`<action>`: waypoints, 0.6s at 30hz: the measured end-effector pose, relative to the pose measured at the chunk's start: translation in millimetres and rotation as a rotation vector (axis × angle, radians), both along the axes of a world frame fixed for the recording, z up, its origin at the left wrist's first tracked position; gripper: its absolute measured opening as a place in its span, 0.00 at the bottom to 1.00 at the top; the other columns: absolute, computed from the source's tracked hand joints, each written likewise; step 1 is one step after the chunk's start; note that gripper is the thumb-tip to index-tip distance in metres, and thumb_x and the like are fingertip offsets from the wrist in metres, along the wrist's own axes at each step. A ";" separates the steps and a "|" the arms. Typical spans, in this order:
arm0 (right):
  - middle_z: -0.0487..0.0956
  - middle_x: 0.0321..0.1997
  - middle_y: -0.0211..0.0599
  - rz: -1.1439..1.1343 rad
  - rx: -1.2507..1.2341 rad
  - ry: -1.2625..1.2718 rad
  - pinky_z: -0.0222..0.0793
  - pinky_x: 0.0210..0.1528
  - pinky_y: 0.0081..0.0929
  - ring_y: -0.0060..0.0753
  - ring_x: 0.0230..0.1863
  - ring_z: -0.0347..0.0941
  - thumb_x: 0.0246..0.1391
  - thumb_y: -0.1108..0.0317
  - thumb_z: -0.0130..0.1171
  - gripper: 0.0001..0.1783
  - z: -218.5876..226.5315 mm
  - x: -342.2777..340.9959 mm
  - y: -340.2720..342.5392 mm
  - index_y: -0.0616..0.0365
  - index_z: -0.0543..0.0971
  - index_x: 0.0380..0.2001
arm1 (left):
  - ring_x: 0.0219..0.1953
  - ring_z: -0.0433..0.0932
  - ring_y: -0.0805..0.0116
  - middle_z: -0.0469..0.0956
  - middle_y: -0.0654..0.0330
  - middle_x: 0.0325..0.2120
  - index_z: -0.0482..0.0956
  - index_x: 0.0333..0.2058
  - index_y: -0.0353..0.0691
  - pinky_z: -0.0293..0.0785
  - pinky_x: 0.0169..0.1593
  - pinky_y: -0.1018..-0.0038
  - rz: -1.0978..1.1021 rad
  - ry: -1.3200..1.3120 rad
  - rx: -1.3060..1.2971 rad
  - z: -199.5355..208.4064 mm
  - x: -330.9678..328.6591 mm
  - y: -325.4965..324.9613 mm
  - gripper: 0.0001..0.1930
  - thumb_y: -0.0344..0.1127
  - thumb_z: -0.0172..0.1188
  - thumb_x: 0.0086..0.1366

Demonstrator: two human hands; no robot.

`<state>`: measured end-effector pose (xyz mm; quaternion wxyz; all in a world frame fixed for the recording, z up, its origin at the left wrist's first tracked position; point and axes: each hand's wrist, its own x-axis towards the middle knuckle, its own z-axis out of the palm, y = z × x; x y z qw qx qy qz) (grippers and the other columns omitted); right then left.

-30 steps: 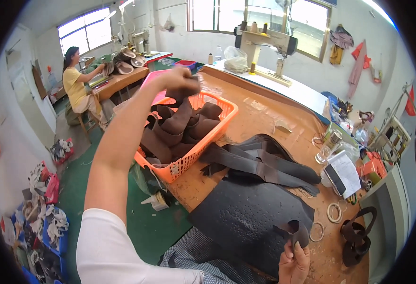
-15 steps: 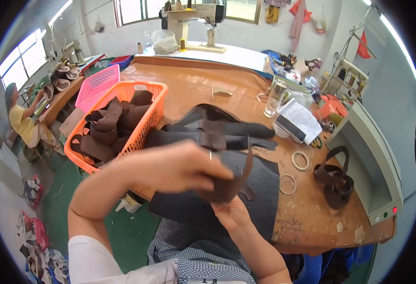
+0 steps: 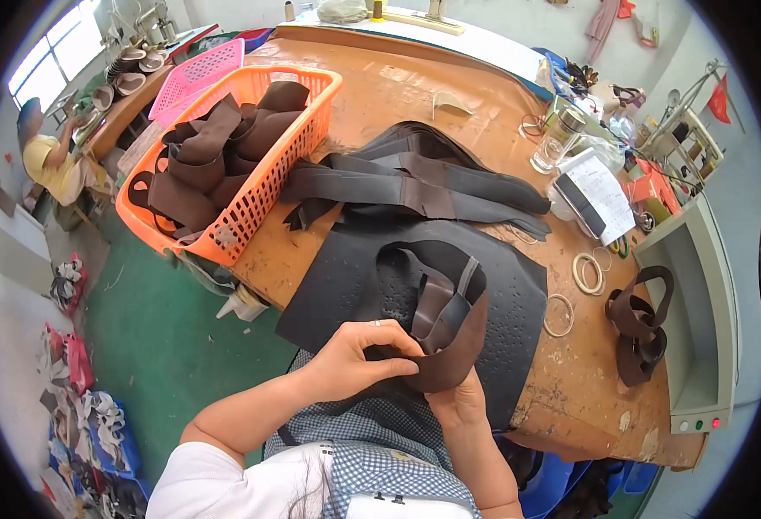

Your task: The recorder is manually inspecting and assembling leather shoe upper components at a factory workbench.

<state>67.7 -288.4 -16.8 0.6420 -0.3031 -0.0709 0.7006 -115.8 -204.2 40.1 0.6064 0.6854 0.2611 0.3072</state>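
Observation:
My left hand (image 3: 359,359) pinches the near-left edge of a looped brown leather strap piece (image 3: 456,368) between thumb and fingers. From below, my right hand (image 3: 460,400) grips the same piece, its fingers partly hidden behind the leather. The loop stands up on edge, its dark inner side showing, with a smaller brown band inside. Beneath it lies a black pitted mat (image 3: 519,303). Beyond the mat is a pile of long dark strips (image 3: 406,173) with brown middle sections.
An orange basket (image 3: 263,186) of brown leather pieces stands at the left. On the right are tape rings (image 3: 588,274), a coiled brown strap piece (image 3: 640,324) and a grey-white box with an open front (image 3: 696,320). Farther back are a glass jar (image 3: 558,143) and papers (image 3: 601,203). Another person (image 3: 51,156) sits far left.
My left hand, blurred above the leather before, has come down and now pinches its edge. The brown piece has opened into a rounded loop. The view has tilted down.

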 end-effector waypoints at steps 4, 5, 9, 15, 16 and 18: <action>0.81 0.47 0.32 -0.016 0.001 -0.034 0.77 0.51 0.31 0.28 0.48 0.79 0.53 0.71 0.68 0.19 5.8 -3.0 -2.4 0.59 0.78 0.49 | 0.40 0.78 0.77 0.80 0.64 0.34 0.83 0.40 0.34 0.75 0.48 0.78 0.111 -0.127 -0.287 -2.6 5.1 -6.0 0.09 0.25 0.68 0.61; 0.81 0.47 0.32 -0.017 0.000 -0.035 0.77 0.51 0.31 0.28 0.48 0.79 0.53 0.71 0.68 0.19 4.9 -3.0 -3.6 0.59 0.78 0.49 | 0.40 0.78 0.77 0.80 0.64 0.34 0.83 0.40 0.34 0.75 0.48 0.78 0.110 -0.128 -0.287 -1.2 4.7 -5.4 0.09 0.25 0.68 0.61; 0.81 0.48 0.34 -0.020 -0.004 -0.013 0.78 0.52 0.31 0.29 0.48 0.79 0.52 0.73 0.69 0.20 4.1 -1.5 -6.2 0.60 0.78 0.49 | 0.40 0.78 0.79 0.81 0.64 0.35 0.83 0.47 0.34 0.75 0.49 0.79 0.055 -0.059 -0.360 -0.2 4.2 -4.2 0.14 0.27 0.68 0.62; 0.82 0.47 0.34 -0.022 -0.016 -0.005 0.79 0.51 0.32 0.30 0.47 0.80 0.52 0.74 0.68 0.19 3.6 -0.3 -4.7 0.60 0.79 0.48 | 0.42 0.79 0.77 0.83 0.63 0.38 0.82 0.50 0.34 0.76 0.51 0.78 0.045 -0.031 -0.404 -0.4 4.4 -2.1 0.17 0.28 0.68 0.62; 0.82 0.46 0.34 -0.029 -0.022 -0.010 0.79 0.50 0.32 0.30 0.47 0.80 0.51 0.74 0.68 0.19 4.5 -0.9 -4.3 0.60 0.79 0.47 | 0.42 0.79 0.77 0.83 0.62 0.38 0.82 0.49 0.34 0.76 0.51 0.77 0.045 -0.044 -0.430 -1.1 4.4 -1.8 0.16 0.28 0.68 0.62; 0.82 0.46 0.35 -0.024 -0.021 -0.004 0.79 0.50 0.32 0.31 0.46 0.80 0.51 0.74 0.68 0.18 1.6 -0.3 -3.9 0.60 0.79 0.47 | 0.42 0.79 0.77 0.83 0.62 0.38 0.83 0.49 0.34 0.76 0.51 0.77 0.043 -0.037 -0.422 -1.3 4.0 -1.1 0.16 0.28 0.68 0.62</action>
